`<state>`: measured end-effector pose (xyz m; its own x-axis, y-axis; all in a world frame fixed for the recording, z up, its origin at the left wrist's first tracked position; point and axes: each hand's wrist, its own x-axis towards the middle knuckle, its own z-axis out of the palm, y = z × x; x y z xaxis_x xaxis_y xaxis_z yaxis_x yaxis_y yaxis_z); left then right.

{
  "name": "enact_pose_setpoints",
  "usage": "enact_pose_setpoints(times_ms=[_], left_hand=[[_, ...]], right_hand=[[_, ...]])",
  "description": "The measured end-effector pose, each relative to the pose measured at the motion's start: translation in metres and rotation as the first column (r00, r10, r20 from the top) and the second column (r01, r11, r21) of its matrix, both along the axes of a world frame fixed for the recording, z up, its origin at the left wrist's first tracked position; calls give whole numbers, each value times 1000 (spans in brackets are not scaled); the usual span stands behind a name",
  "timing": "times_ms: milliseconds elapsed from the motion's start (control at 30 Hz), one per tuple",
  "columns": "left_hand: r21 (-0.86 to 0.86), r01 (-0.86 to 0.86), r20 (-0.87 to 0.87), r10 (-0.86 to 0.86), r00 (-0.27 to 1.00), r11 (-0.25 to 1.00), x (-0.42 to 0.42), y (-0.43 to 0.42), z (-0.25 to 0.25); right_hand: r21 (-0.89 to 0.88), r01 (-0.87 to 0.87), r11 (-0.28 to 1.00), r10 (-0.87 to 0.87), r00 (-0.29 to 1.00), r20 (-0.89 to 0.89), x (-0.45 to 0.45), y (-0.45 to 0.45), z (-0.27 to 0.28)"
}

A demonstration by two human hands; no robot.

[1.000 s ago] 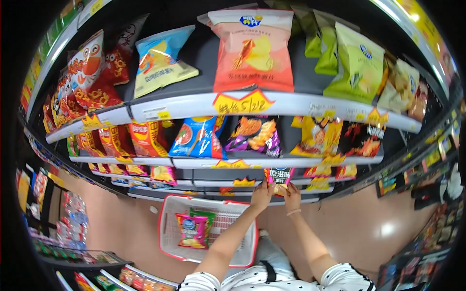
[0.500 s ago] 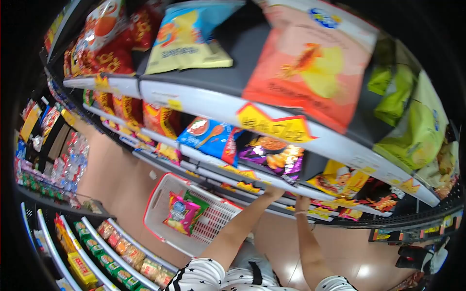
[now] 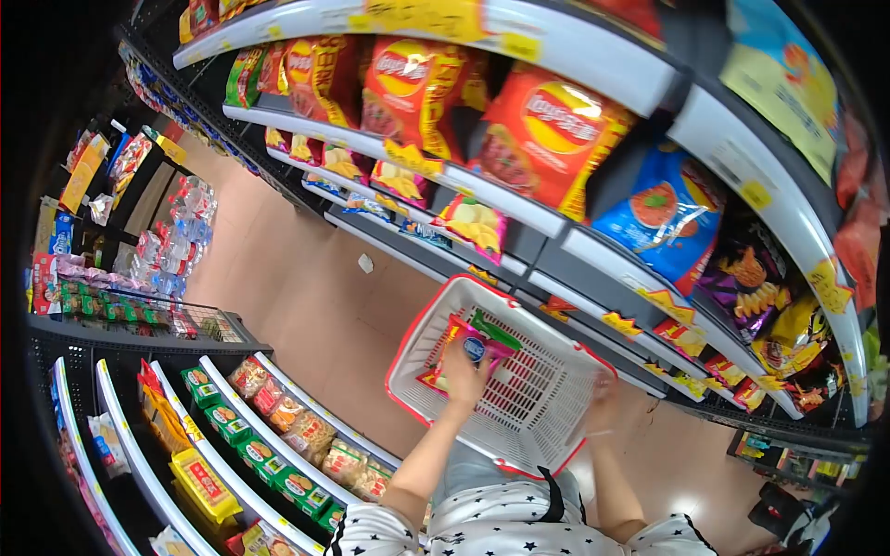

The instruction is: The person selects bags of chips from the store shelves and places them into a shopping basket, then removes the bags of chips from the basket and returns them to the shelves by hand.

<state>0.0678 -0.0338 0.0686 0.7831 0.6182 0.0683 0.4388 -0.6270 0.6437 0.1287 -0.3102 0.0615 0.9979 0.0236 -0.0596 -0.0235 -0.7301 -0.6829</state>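
Observation:
The white basket with a red rim [image 3: 547, 408] stands tilted on the floor in front of my body. In its left part lie a pink chip bag [image 3: 501, 350] with a blue logo and a green bag [image 3: 489, 326] behind it. My left hand [image 3: 464, 371] reaches into the basket, its fingers closed on the pink packaging; whether this is one pink bag or two overlapping is unclear. At the basket's right rim is my right hand [image 3: 601, 394], blurred, its fingers hard to make out.
Shelves of chip bags run across the top and right, with red bags [image 3: 552, 139] and a blue bag [image 3: 663, 218]. A lower shelf of green packs [image 3: 260, 459] and a yellow pack [image 3: 204, 486] is at lower left. Bottles [image 3: 190, 227] stand farther left. A small white scrap [image 3: 365, 263] lies on the floor.
The view has swung left and down. My hands have left the shelf where they held a pink bag; the left is now inside the basket, the right at its rim.

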Motion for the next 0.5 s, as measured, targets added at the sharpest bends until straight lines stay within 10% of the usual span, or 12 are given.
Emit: enact_pose_setpoints(times_ms=[33,67,133,233,267,333,500], left_hand=[[-11,-3,1,3,1000,1000,-9,20,-12],[-48,-97,-152,88,984,994,-17,36,-26],[-74,-187,-306,156,939,980,-29,57,-41],[-40,529,-687,-408,601,848,-47,72,-103],[-37,551,-681,-424,597,834,-44,73,-94],[-486,-53,-553,-259,792,872,-38,67,-77],[-539,91,-331,-311,891,837,-49,49,-20]], right_hand=[[156,-170,973,198,961,-191,-20,29,-24],[449,143,882,171,790,-588,-27,95,16],[404,105,909,247,645,-723,-55,148,-48],[499,78,863,378,554,-741,-67,200,-55],[421,61,905,344,476,-809,-68,206,-59],[492,119,862,373,509,-776,-65,209,-65],[452,-131,882,377,772,-512,-71,177,-27]])
